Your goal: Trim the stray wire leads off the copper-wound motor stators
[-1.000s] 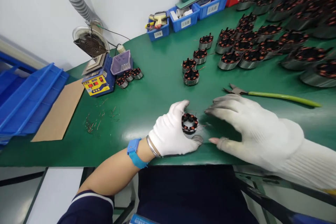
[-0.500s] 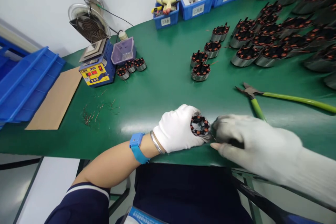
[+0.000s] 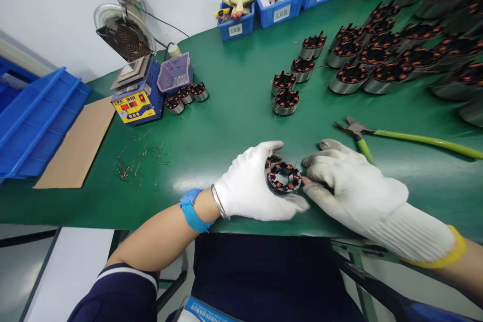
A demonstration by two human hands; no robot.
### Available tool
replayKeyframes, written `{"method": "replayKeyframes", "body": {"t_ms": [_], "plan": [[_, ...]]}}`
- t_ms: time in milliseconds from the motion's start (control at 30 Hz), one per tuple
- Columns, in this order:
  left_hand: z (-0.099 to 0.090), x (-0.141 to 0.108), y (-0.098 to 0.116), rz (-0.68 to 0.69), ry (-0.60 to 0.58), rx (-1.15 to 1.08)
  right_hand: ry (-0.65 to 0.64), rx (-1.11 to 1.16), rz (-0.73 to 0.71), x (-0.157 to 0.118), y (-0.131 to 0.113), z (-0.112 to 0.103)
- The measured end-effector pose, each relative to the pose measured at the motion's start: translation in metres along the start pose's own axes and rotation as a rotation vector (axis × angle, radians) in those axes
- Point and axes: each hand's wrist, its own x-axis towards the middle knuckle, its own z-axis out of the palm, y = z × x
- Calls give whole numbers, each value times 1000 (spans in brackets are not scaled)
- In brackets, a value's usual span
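Note:
My left hand point(image 3: 260, 183), in a white glove, curves around a ring-shaped motor stator point(image 3: 284, 177) with black and copper windings, thumb and fingers on either side of it. To the right, my gloved right hand point(image 3: 339, 176) has its thumb and forefinger close together at the stator's right edge. Whatever those fingertips pinch, perhaps a wire end, is too small to make out. Cutting pliers point(image 3: 415, 141) with green handles lie beyond my right hand.
Several stators point(image 3: 349, 79) crowd the right back, with a small group point(image 3: 286, 102) mid-table. Blue bins point(image 3: 281, 10) line the wall. At left are a blue-yellow device point(image 3: 136, 105), a purple tray point(image 3: 174, 74), wire scraps point(image 3: 126, 168), cardboard point(image 3: 79, 146) and a blue crate point(image 3: 41, 121).
My left hand has loosened, its thumb and fingers spreading around the stator, which shifted slightly left and down. My right hand has drawn in a little and shows its yellow cuff.

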Motion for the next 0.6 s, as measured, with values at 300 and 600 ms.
{"method": "replayKeyframes", "body": {"t_ms": [300, 600], "plan": [[11, 8, 3, -130, 20, -100, 66, -53, 148, 6, 0, -16], [11, 9, -7, 26, -104, -182, -11, -35, 331, 7, -1, -22]]}}
